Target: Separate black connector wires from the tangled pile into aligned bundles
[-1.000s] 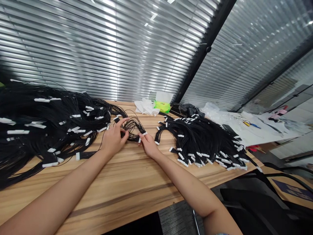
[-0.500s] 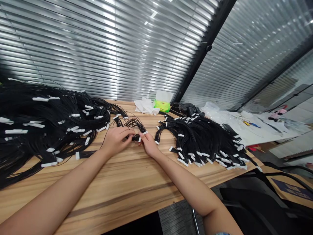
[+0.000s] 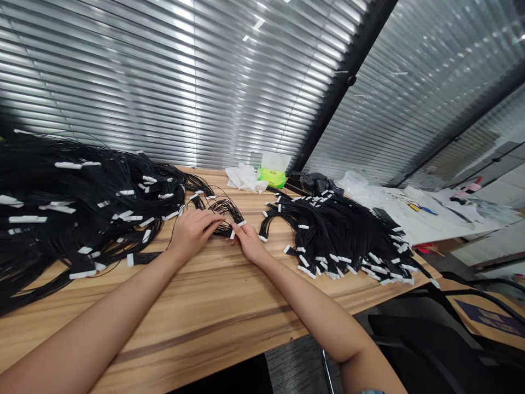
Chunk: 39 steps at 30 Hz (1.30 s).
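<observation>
A black wire harness (image 3: 226, 207) with white connectors at its ends loops up off the wooden table between my hands. My right hand (image 3: 250, 242) pinches it close to two white connectors, thumb and fingers closed. To the left, my left hand (image 3: 193, 232) has its fingertips drawn together on the harness's wires, palm down; the exact wire between them is too small to make out. A large heap of similar harnesses (image 3: 110, 191) lies beyond my left forearm. Another pile of harnesses (image 3: 344, 232), laid with connectors toward the near edge, is to the right of my right hand.
Crumpled tissues (image 3: 246, 178) and a green tissue pack (image 3: 271, 178) stand at the back by the window blinds (image 3: 164, 82). A black bag-like item (image 3: 320, 183) sits behind the right pile. Farther right are a cluttered white table (image 3: 426, 219) and a black chair (image 3: 418, 350).
My left hand's fingertips have shifted slightly and its thumb has drawn in along the wires. The right hand has tilted the connector ends a little; both piles are unchanged.
</observation>
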Available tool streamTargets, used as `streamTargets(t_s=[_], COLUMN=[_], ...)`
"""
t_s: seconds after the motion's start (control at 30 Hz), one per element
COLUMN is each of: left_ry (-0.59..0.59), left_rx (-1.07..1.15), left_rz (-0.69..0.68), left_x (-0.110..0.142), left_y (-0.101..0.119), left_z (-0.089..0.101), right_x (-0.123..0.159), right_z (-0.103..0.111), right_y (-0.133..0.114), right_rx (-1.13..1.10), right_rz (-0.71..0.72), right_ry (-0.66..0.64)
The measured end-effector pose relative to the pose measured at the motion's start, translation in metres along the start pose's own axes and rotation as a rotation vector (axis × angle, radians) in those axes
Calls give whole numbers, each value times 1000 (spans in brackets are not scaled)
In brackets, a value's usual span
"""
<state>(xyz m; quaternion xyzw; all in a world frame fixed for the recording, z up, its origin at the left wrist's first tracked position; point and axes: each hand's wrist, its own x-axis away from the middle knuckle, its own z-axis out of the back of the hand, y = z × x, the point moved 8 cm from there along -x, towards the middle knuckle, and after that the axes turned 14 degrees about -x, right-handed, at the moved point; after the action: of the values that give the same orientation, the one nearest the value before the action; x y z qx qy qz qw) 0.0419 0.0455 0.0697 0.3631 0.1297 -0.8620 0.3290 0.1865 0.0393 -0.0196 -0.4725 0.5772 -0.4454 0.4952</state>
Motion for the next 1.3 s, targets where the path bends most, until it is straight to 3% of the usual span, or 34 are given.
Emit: streamTargets(t_s=[0.27,0.47,0.57,0.67,0.83,1.0,1.1,1.3], left_ry=[22,29,6,-25,-135,-242,-204,38], left_rx=[-28,-108,-73,-14,100,123,75,23], left_rz=[24,250,278,189,-104,-148,-45,327], left_x=[0,-1,-1,-2,-3,-1,-1,0], left_y=[-1,-20,-25,-19,10,19,8,-33], left_z=[2,1,-3,-6,-11,-15,-14,-2], right_x=[0,-3,-4,-5,-5,-5,-7,-1], right_z=[-1,6,10,15,22,22,20,-2], right_y=[0,-3,-4,-2,-3,-3,-4,-5], right_rx=[-81,-244,-315,-365,-412,-397,-361,-240], right_rz=[-27,-41,-43,-42,-25,-33,-36,-77], right_ry=[17,118,164,211,277,272,241,57])
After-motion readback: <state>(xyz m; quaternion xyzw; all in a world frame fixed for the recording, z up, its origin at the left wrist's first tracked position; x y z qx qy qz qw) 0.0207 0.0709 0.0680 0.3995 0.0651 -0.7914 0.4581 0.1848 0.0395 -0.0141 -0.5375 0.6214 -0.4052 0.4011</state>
